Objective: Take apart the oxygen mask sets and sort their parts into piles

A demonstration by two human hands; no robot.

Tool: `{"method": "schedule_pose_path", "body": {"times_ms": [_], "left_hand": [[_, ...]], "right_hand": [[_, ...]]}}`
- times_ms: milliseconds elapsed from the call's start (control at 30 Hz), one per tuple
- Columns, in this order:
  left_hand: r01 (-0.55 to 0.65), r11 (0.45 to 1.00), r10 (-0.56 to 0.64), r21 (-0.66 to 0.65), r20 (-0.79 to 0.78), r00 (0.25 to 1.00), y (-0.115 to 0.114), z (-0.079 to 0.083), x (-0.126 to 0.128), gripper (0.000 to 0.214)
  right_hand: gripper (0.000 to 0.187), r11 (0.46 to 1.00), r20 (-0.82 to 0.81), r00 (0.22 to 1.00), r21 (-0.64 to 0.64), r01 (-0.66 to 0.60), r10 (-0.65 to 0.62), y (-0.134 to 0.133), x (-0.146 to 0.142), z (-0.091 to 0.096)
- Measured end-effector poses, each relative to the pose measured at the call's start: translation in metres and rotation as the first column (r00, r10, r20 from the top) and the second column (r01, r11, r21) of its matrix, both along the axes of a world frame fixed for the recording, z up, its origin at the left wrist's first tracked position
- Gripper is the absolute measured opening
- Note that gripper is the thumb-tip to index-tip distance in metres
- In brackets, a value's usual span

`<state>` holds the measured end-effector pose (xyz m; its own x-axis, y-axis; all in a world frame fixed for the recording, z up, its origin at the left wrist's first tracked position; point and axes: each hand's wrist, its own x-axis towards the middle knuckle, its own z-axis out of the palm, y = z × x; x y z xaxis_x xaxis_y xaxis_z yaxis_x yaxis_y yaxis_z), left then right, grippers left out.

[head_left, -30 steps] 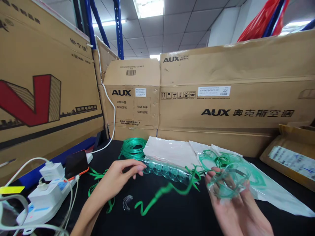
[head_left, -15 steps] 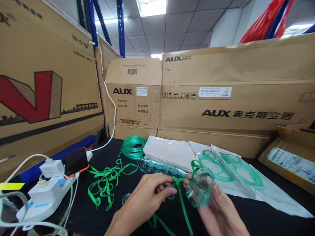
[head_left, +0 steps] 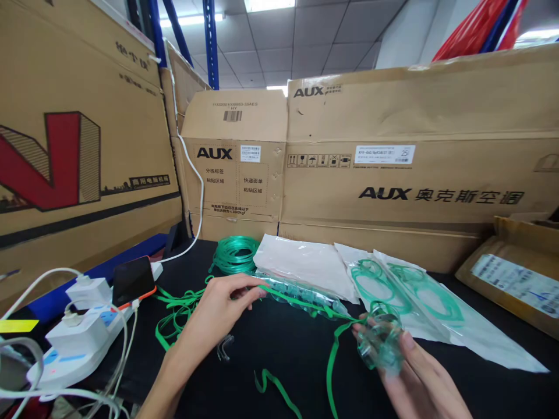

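In my right hand [head_left: 421, 369] is a clear, green-tinted oxygen mask [head_left: 381, 340], gripped at its lower right side. A green elastic strap [head_left: 301, 301] runs from the mask to my left hand [head_left: 220, 305], whose thumb and fingers pinch it. Between the hands the strap is drawn out nearly straight. Another length of green strap [head_left: 332, 369] dangles below the mask, and a loose end [head_left: 279, 387] lies on the black table. Behind my left wrist lies a tangled heap of green straps [head_left: 168, 326], partly hidden. Small clear pieces [head_left: 225, 347] rest beside the left forearm.
A green tubing coil [head_left: 236, 254] sits at the back, near white packets [head_left: 301, 259] and a clear bag of mask-like parts [head_left: 288, 289]. Bagged tubing [head_left: 437, 297] lies right. A power strip [head_left: 78, 349] with plugs and a phone [head_left: 133, 280] stand left. Cardboard boxes [head_left: 393, 174] wall the back.
My left hand has moved left and up, drawing the strap out from the mask. My right hand has shifted right with the mask. The view has tipped slightly down.
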<state>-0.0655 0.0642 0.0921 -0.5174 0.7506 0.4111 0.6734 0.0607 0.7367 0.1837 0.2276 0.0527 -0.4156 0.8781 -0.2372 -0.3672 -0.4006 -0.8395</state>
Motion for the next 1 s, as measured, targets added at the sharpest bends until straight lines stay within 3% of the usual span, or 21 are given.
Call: {"method": "schedule_pose_path", "body": {"times_ms": [167,333,533,767,867,1000], "left_hand": [[-0.092,0.996,0.091,0.022,0.032,0.995,-0.006,0.003,-0.007,0.024],[-0.244,0.968,0.240,0.054,0.069,0.968,-0.010,0.003,-0.015,0.032],[-0.445,0.887,0.427,0.126,0.143,0.893,-0.019,0.003,-0.027,0.050],[-0.460,0.887,0.458,0.039,0.051,0.887,-0.030,0.008,-0.033,0.052],[-0.565,0.821,0.566,0.085,0.014,0.825,-0.041,0.014,-0.034,0.052],[-0.751,0.658,0.749,0.049,-0.147,0.646,-0.066,0.021,-0.046,0.045]], "right_hand": [[0.049,0.999,0.016,0.999,0.029,0.029,-0.029,0.000,-0.006,0.008],[0.049,0.999,0.032,0.999,0.036,0.030,-0.031,0.012,0.002,0.004],[0.059,1.000,0.102,0.995,-0.027,0.003,0.000,0.015,0.012,0.002],[0.063,0.998,0.195,0.981,0.057,-0.036,0.024,0.009,0.014,-0.004],[0.058,0.990,0.245,0.968,0.112,-0.081,0.052,0.005,0.016,-0.004],[0.049,0.974,0.253,0.964,0.191,-0.125,0.074,-0.001,0.017,0.001]]}}
